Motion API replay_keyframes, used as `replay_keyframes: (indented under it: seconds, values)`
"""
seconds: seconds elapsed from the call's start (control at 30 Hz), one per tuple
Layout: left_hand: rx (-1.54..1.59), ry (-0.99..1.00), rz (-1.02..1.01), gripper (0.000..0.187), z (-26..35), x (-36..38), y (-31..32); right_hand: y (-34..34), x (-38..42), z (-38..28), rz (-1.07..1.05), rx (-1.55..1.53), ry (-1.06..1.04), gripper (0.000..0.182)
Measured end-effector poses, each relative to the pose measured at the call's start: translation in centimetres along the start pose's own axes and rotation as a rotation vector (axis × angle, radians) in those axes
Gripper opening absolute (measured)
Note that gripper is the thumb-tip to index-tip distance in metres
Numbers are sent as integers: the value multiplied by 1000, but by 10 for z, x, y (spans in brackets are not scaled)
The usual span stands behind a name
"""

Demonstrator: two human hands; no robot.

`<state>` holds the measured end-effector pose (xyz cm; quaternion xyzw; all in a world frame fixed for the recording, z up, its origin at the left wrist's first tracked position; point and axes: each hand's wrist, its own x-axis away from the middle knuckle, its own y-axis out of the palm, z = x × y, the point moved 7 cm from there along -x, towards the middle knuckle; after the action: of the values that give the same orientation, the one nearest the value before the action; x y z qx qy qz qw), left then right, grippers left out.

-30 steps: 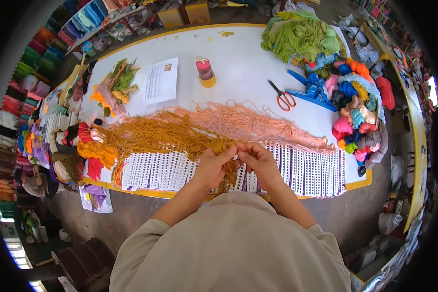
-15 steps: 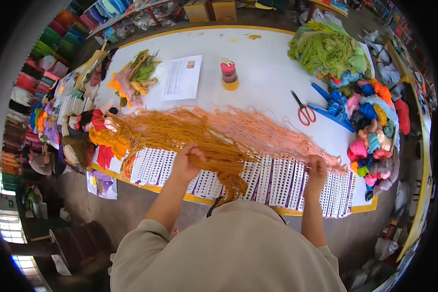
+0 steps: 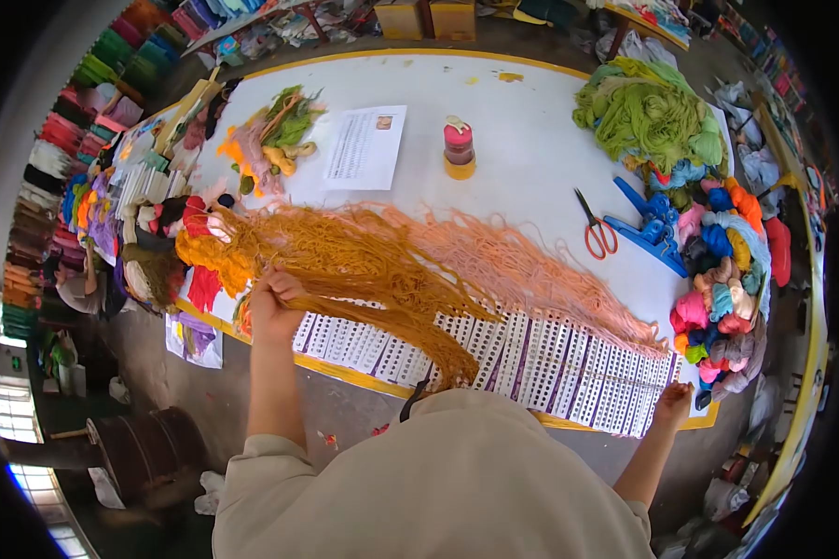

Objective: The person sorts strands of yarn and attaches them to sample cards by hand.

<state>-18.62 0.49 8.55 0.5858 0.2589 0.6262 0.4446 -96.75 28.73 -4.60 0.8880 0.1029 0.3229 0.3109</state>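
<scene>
Left hand and right hand have drawn apart since the earliest frame, when they met at the mustard yarn above the white cards; now one is at each end of that row. Beside the cards' left end, the left hand pinches mustard strands between bent fingers and thumb. Off the cards' right end, over the table's near corner, the right hand is curled inward; whether it grips a thread cannot be told. Along the cards' near side runs the table's yellow edging, with the person's shirt close against the middle of it. Beyond the cards, past the yarn, white tabletop spreads back to the far yellow edge. Space on the cards' right is tighter: a narrow white margin, then piled multicoloured skeins. Scissors and a blue tool lie beyond the cards' right half; a printed sheet and an upright pink-topped cylinder are farther back from their left and middle parts. As for the mustard yarn, it lies along the far side of the cards, covering part of their left half: loose, wavy, golden-brown, tangled on top, with smoother strands sweeping from the left hand across the cards in a curved tail that reaches the near edge by the shirt. Pale pink yarn fans out beside it, overlapping the cards' far ends.
</scene>
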Motion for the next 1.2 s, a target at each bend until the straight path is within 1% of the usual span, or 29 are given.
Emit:
replay_keyframes:
  seconds: [0.03,0.07,0.13,0.2,0.23,0.27,0.3,0.33,0.4,0.47,0.53,0.6,0.7,0.77,0.83,0.97,1.2]
  values:
    - [-84,80,-154,14,20,5,16,24,34,-4,106,116,-129,17]
    - [-168,158,-308,16,37,12,32,23,34,-6,106,117,-132,17]
    - [106,251,-462,31,42,55,99,16,31,-13,97,123,-124,15]
    - [42,496,-762,46,48,86,139,7,27,-13,58,136,-105,14]
    - [-109,657,-759,49,57,85,138,5,22,-11,19,145,-87,14]
    - [-142,687,-655,48,58,77,130,2,21,-7,54,136,-73,14]
    - [-173,712,-555,48,55,67,122,8,30,1,91,124,-62,14]
    - [-367,680,-488,36,41,60,115,16,41,6,105,161,-93,13]
    - [-666,673,-390,27,2,55,114,26,55,18,150,191,-64,12]
    - [-617,495,-235,26,-35,43,100,21,48,21,103,184,-50,12]
    - [-646,329,-281,27,-67,31,85,28,49,29,30,200,-21,12]
    - [-708,226,-171,26,-93,29,69,37,58,33,45,211,-20,12]
    - [-689,93,-120,23,-122,28,51,42,60,35,-17,251,-29,12]
    - [-691,80,-105,21,-131,26,42,42,60,35,14,273,-34,13]
    - [-697,22,-63,19,-141,26,32,40,60,37,6,267,-16,14]
    - [-742,21,-64,18,-150,29,33,32,55,37,33,286,1,16]
    - [-662,-1,-18,16,-164,25,22,35,57,38,98,369,30,19]
